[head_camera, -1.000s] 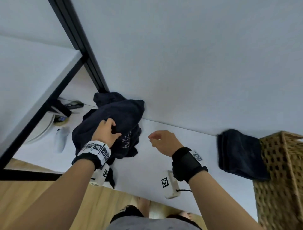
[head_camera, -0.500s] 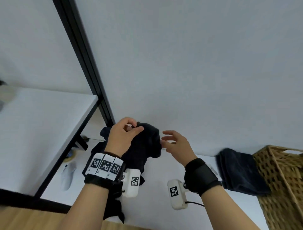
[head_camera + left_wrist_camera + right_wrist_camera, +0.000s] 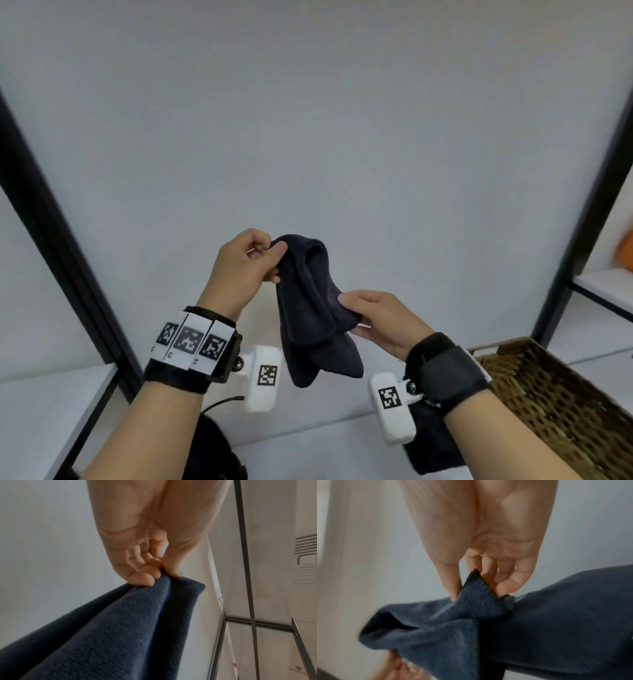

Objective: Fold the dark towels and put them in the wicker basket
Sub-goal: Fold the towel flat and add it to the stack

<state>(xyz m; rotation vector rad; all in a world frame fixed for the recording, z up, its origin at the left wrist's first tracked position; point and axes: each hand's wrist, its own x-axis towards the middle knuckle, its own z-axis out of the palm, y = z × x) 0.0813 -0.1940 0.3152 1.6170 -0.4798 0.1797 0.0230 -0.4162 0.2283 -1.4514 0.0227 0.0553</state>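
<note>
A dark blue towel (image 3: 310, 308) hangs bunched in the air in front of the white wall. My left hand (image 3: 251, 260) pinches its top edge between thumb and fingertips (image 3: 154, 573), with the towel (image 3: 120, 628) hanging below. Lower and to the right, my right hand (image 3: 368, 313) pinches a fold at the towel's side; a corner of the towel (image 3: 476, 599) sits between thumb and fingers. The wicker basket (image 3: 555, 397) stands at the lower right. A folded dark towel (image 3: 435, 442) lies beside it, partly hidden by my right wrist. Another dark cloth (image 3: 215, 448) lies at the lower left.
A white table (image 3: 325, 448) runs below my hands. Black frame posts rise at the left (image 3: 51, 240) and right (image 3: 589, 205). A white side shelf (image 3: 41, 404) sits at the left, another shelf (image 3: 606, 284) at the right with something orange (image 3: 627, 253) on it.
My left hand lifted one towel off the pile on the table and raised it into the air. My right hand came over and took hold of its side. The view tilted upward.
</note>
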